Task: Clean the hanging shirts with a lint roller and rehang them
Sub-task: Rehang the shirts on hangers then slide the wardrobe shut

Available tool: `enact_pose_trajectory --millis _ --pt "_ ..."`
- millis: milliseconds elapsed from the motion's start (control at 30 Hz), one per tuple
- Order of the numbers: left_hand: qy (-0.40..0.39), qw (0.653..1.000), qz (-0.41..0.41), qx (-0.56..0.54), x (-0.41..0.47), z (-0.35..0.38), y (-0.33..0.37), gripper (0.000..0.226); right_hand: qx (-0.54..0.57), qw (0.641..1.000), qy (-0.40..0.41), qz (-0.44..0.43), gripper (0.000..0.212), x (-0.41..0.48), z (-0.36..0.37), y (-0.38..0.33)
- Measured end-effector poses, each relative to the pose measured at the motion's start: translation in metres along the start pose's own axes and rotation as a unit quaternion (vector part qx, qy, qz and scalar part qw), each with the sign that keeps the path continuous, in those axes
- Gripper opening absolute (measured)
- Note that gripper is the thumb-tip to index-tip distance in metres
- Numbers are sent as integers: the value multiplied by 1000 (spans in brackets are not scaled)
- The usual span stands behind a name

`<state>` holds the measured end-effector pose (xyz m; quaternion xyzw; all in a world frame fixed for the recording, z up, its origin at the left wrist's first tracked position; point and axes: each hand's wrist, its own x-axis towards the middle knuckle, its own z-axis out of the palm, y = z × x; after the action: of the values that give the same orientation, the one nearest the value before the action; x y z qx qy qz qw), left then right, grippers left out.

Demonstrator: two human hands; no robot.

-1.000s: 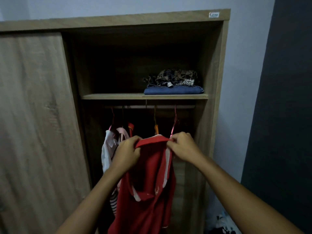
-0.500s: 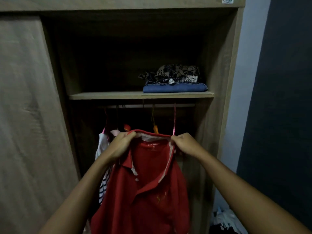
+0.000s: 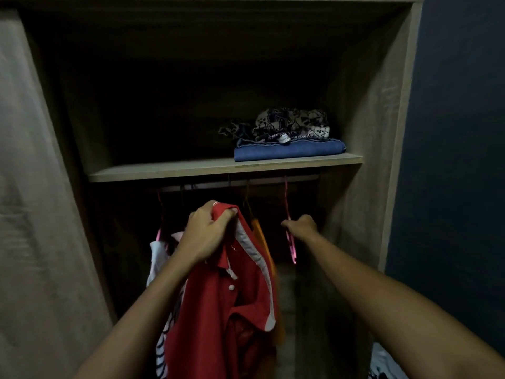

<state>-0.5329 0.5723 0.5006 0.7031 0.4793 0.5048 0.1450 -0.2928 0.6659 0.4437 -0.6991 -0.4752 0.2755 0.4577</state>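
A red polo shirt (image 3: 218, 305) with white collar trim hangs down from my left hand (image 3: 207, 233), which grips it bunched at the collar in front of the open wardrobe. My right hand (image 3: 302, 225) is closed on a bare pink hanger (image 3: 290, 242) that hangs from the rail (image 3: 240, 184) at the right. An orange garment (image 3: 261, 233) hangs just behind the red shirt. A white and pink shirt (image 3: 159, 255) and a striped one (image 3: 162, 354) hang at the left. No lint roller is in view.
A wooden shelf (image 3: 169, 169) above the rail carries folded blue cloth (image 3: 289, 150) with a patterned garment (image 3: 289, 123) on top. A sliding wardrobe door (image 3: 35, 214) closes off the left. A dark wall (image 3: 459, 160) stands at the right. Some clothes (image 3: 382, 362) lie on the floor.
My right hand has let go of the shirt collar and moved right onto the pink hanger. The red shirt has come off the hanger and now hangs from my left hand alone. The camera moved closer.
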Motion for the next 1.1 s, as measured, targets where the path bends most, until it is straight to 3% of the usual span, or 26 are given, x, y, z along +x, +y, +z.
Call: enact_pose_trajectory --millis 167,333,500,867,1100 --pt "24 999 -19 9 8 -7 -17 22 53 998 10 44 14 32 14 -1" --pt "13 999 -33 2 15 -4 -23 24 77 996 39 23 29 38 2 -14" --pt "17 999 -46 -10 13 7 -17 25 97 995 29 9 27 28 -13 -6" --pt "48 995 -65 -50 -13 33 26 25 135 990 -29 1 19 8 -61 -26" --pt "71 990 -107 -50 -46 50 43 29 157 981 -111 -29 36 -69 -83 8"
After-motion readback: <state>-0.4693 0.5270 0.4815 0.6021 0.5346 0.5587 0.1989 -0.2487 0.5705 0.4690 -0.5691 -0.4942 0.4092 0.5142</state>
